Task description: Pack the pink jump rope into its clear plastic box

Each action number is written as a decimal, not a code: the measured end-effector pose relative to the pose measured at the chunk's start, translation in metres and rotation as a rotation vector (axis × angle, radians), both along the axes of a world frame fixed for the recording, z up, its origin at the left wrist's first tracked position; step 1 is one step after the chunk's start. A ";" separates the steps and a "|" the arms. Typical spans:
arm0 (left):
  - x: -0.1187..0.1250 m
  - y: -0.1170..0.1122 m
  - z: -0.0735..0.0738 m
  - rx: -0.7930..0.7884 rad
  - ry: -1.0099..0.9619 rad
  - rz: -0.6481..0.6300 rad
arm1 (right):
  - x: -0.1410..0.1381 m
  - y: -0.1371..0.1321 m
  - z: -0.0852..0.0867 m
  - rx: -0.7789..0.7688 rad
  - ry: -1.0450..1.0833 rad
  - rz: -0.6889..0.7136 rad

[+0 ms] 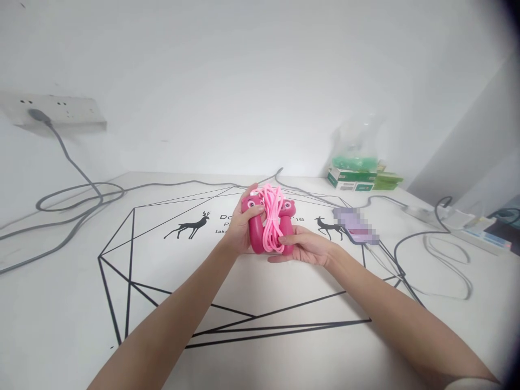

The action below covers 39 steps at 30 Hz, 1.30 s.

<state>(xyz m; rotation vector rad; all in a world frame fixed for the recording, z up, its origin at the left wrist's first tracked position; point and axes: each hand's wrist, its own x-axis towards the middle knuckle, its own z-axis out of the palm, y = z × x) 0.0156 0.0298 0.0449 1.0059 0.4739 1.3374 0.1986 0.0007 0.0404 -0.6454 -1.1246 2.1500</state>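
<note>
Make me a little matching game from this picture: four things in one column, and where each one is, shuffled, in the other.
Things
1. Pink skipping rope
2. Purple phone
3. Socket panel
4. Clear plastic bag

Places
A. On top of green-and-white boxes
B. On the wall, with a grey plug in it
C. Held between the left hand and right hand
D. Lying on the table, near a printed deer

Pairs: 1-C, 2-D, 3-B, 4-A

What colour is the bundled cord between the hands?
The cord is light pink, best seen in the head view.
</note>
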 end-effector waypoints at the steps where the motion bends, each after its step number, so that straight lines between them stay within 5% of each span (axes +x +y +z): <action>1: 0.000 0.000 -0.001 -0.006 0.007 0.008 | 0.000 0.000 0.000 -0.005 0.000 0.001; 17: -0.005 -0.001 -0.001 -0.013 0.077 -0.001 | 0.003 0.003 0.000 -0.031 -0.020 0.048; 39: 0.017 -0.016 0.002 -0.003 0.159 0.278 | -0.027 -0.016 0.013 0.049 -0.186 -0.267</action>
